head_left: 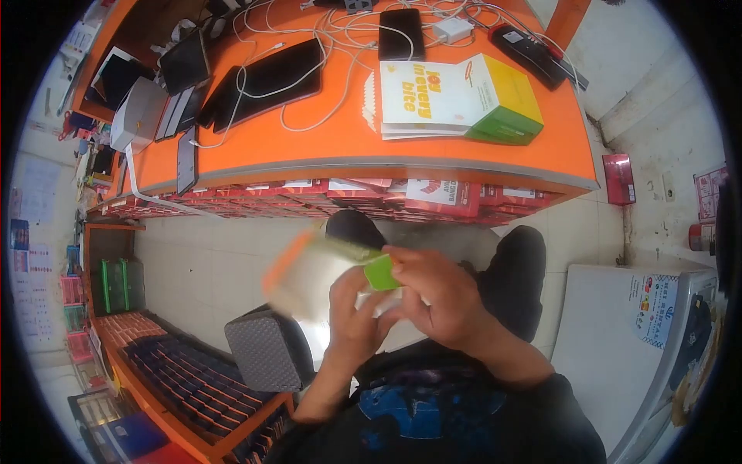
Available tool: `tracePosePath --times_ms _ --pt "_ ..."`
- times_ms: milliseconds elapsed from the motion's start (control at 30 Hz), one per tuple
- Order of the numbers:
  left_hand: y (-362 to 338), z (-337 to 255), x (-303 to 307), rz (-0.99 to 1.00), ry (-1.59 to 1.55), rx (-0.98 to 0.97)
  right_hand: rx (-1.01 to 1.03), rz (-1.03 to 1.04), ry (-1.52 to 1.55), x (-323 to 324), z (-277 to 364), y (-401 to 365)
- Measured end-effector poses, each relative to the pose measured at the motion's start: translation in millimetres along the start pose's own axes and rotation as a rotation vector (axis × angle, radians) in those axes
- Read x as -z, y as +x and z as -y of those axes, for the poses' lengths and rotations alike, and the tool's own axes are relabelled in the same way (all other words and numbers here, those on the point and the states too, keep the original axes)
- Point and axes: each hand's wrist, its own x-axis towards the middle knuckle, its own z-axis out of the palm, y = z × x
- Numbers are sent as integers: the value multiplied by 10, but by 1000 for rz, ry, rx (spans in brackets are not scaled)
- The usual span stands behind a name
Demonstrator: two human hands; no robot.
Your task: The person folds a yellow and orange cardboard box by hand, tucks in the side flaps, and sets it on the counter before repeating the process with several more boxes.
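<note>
Over my lap, my left hand [357,313] and my right hand [440,294] are together around a white paper item [321,282] with an orange end and a green flap [380,273]. Motion blurs its left part. My right fingers pinch the green flap, while my left fingers are wrapped at the white part below it. Beyond my hands, a white, yellow and green paper bag [440,97] printed "joy in every bite" lies flat on the orange counter [340,147].
Tangled white cables, a black tablet [270,83], a phone [401,35] and a black handheld device [528,56] lie on the counter. Red boxes [440,195] are stacked beneath it. A grey woven stool [267,352] stands left, a white fridge [618,340] right.
</note>
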Motion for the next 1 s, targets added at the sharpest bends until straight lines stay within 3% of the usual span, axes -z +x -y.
tracePosePath --times_ms 33,67,133,167,200,267,300,367,433,533,733,867,1000 --pt "-13 7 16 7 -154 136 -11 18 -54 17 50 -5" --pt "-13 -2 0 8 -152 142 -14 21 -49 37 65 0" --pt "18 -11 -60 -278 -1122 546 106 143 -189 74 65 -6" --pt "9 47 -11 -202 -1150 636 107 147 -184 45 75 -21" --pt "11 50 -4 -209 -1149 636 124 110 -170 6 85 -44" --pt "48 50 -3 -262 -1257 914 144 72 -161 -20 76 -21" --pt "121 0 35 -295 -1422 939 178 62 -220 -11 67 8" --pt "189 -116 24 -285 -1451 919 209 51 -284 28 97 42" --pt "213 -247 -7 -295 -1489 905 109 -94 -353 81 171 54" --pt "270 -428 -36 -355 -1624 801 89 -72 -269 86 86 -78" --pt "170 -327 -71 -371 -1277 715 -40 -45 -52 23 86 -94" --pt "185 -398 7 -324 -990 663 -8 -31 -90 57 53 -22" --pt "176 -364 60 -253 -926 643 -20 72 -148 143 49 -36"
